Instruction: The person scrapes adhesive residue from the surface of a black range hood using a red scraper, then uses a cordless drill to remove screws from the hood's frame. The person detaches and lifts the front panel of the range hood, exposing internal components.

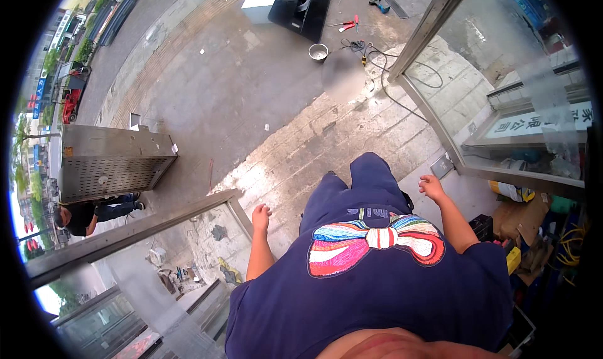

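My left hand [261, 218] hangs beside my hip, its fingers loosely bent and a little apart, with nothing seen in it. It is nearest to the metal-framed glass door [135, 233] on the left, and I cannot tell if it touches the frame. My right hand [431, 188] is held out on the other side, fingers half curled, with no object visible in it. Near it are the right-hand glass door [502, 76] and a small metal plate [441, 166] on the floor. My legs, in dark trousers, stand in the doorway between the two doors.
Ahead on the ground lie a black glass-fronted appliance [301, 10], a white box [261, 1], a metal bowl [318, 52], red-handled tools [347, 26], a blue power tool [379, 6] and a cable [392, 98]. At left, a person [81, 218] is beside a perforated metal cabinet [116, 164]. Cardboard [524, 224] lies at right.
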Available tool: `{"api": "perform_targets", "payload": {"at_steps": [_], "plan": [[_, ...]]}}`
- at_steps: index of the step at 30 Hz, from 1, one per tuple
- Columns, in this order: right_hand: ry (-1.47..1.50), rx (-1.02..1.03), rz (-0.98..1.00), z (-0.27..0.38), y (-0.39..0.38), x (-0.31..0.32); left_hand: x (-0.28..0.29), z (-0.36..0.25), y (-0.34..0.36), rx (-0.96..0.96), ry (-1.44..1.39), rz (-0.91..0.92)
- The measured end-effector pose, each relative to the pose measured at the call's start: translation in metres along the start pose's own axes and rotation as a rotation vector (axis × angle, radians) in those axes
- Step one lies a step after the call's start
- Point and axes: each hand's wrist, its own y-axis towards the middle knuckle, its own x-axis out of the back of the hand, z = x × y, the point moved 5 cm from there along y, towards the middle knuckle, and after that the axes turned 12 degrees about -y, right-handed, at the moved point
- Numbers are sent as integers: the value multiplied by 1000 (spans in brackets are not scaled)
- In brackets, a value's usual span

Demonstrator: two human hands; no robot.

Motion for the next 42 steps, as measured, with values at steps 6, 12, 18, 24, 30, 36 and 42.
{"api": "perform_targets", "payload": {"at_steps": [6,12,18,24,30,36,42], "plan": [[138,-246,-17,28,78,57,-200,-268,90,-370,-77,359],[129,-55,-88,163,267,127,-327,-276,258,-267,107,316],[296,202,-160,378,407,191,-337,-204,386,132,277,266],[367,362,-216,533,604,228,-373,-269,522,171,357,88],[331,66,-386,520,755,307,-562,-484,625,-29,205,243],[109,-97,171,474,865,347,-709,-659,663,-228,21,296],[-357,-113,527,551,1006,459,-839,-704,769,-255,-69,17]]}}
